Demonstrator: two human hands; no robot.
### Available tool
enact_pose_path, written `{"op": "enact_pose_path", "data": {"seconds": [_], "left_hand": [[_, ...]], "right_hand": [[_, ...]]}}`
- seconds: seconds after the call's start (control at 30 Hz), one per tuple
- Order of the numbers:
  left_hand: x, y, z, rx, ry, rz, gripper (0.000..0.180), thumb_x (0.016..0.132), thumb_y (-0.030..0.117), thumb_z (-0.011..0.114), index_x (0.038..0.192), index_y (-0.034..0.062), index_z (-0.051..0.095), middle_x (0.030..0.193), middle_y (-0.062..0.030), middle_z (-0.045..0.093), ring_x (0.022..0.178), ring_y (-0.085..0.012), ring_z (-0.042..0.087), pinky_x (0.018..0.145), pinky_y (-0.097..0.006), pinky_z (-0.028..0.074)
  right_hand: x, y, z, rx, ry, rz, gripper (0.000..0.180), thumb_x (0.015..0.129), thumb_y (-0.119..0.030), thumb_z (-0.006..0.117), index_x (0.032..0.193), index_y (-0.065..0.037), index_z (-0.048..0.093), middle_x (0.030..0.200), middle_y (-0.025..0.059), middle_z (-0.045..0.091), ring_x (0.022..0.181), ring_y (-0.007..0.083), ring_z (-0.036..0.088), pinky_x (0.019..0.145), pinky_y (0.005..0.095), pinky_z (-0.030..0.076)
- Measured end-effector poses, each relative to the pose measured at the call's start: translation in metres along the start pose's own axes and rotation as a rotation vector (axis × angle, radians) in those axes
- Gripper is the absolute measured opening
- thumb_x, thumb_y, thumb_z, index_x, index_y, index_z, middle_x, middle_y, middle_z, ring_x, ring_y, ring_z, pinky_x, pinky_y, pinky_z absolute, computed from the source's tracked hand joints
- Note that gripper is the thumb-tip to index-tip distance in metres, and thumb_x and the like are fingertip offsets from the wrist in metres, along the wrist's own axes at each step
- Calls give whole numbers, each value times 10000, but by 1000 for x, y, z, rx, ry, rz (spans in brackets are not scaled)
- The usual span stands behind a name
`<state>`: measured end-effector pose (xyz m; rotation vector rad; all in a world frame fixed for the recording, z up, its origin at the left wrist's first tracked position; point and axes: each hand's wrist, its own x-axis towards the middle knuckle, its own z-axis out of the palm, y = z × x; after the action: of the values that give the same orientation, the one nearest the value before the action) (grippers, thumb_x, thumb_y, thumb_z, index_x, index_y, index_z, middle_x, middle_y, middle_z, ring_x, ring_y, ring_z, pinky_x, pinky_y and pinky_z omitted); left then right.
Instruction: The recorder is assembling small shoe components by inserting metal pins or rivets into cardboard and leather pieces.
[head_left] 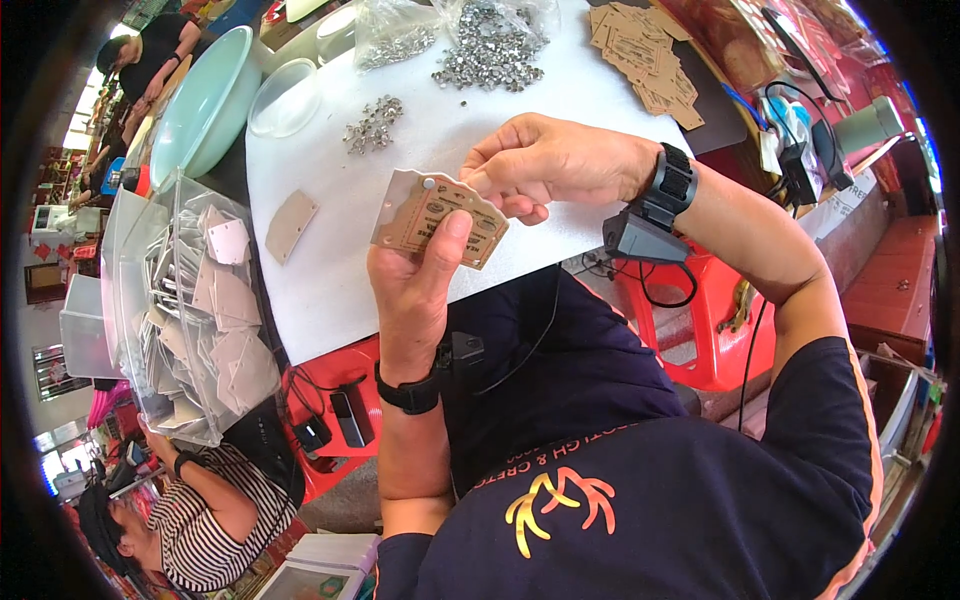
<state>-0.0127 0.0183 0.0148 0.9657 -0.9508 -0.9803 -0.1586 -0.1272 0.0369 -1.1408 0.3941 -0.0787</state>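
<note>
My left hand (pixel 410 290) grips a tan printed cardboard card (pixel 425 205) with a wavy upper edge, its thumb pressed across the face. A small round silvery stud (pixel 429 184) shows near the card's upper left corner. At the wavy edge, the thumb and fingertips of my right hand (pixel 550 165) are pinched together; anything between them is too small to make out. Beyond the card, a small heap of silvery metal pieces (pixel 373 125) lies on the white tabletop (pixel 350 270). One plain grey-tan card (pixel 292 226) rests to the left.
On the left stands a clear plastic bin (pixel 165 400) of loose cards. Behind are a pale green basin (pixel 200 105), a clear round lid (pixel 285 98) and bagged metal pieces (pixel 490 50). Printed cards (pixel 645 60) are piled far right. Two other people are at the left.
</note>
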Motion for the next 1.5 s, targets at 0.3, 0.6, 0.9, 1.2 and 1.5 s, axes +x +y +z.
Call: {"op": "enact_pose_path", "data": {"seconds": [0.3, 0.6, 0.9, 1.2, 1.5], "left_hand": [[-1, -1, 1, 64, 65, -2, 260, 936, 75, 600, 1182, 1, 559, 1049, -40, 610, 931, -104, 572, 829, -269, 453], [0, -10, 0, 92, 115, 41, 222, 951, 74, 582, 1157, -11, 580, 1037, -41, 617, 932, -95, 570, 814, -258, 454], [4, -9, 2, -73, 263, -9, 229, 943, 74, 606, 1161, 3, 604, 1041, -19, 623, 950, -87, 573, 842, -260, 462], [3, -4, -2, -321, 246, -133, 253, 940, 62, 606, 1187, 31, 561, 1049, -46, 625, 958, -121, 604, 855, -296, 498], [-4, -14, -14, -291, 295, -80, 286, 925, 32, 585, 1207, 31, 543, 1096, -52, 605, 1003, -154, 589, 884, -328, 482]], "right_hand": [[-9, -9, 5, -228, -15, -168, 212, 915, -168, 609, 1015, 15, 640, 760, -9, 607, 643, 53, 551, 570, 207, 449], [-1, 1, 1, -427, 4, -277, 191, 912, -135, 622, 1061, -17, 640, 872, -34, 640, 722, 21, 527, 642, 208, 438], [4, 17, 17, -396, 294, -337, 234, 924, -235, 655, 1000, -13, 657, 785, -19, 616, 674, 44, 532, 577, 228, 439], [-6, 12, 27, -670, 281, -195, 379, 1008, -348, 536, 847, -16, 625, 699, 3, 572, 623, 65, 512, 554, 249, 436], [12, -6, 8, -743, 251, -158, 359, 999, -342, 545, 890, -12, 636, 712, 21, 601, 623, 86, 572, 551, 245, 482]]}}
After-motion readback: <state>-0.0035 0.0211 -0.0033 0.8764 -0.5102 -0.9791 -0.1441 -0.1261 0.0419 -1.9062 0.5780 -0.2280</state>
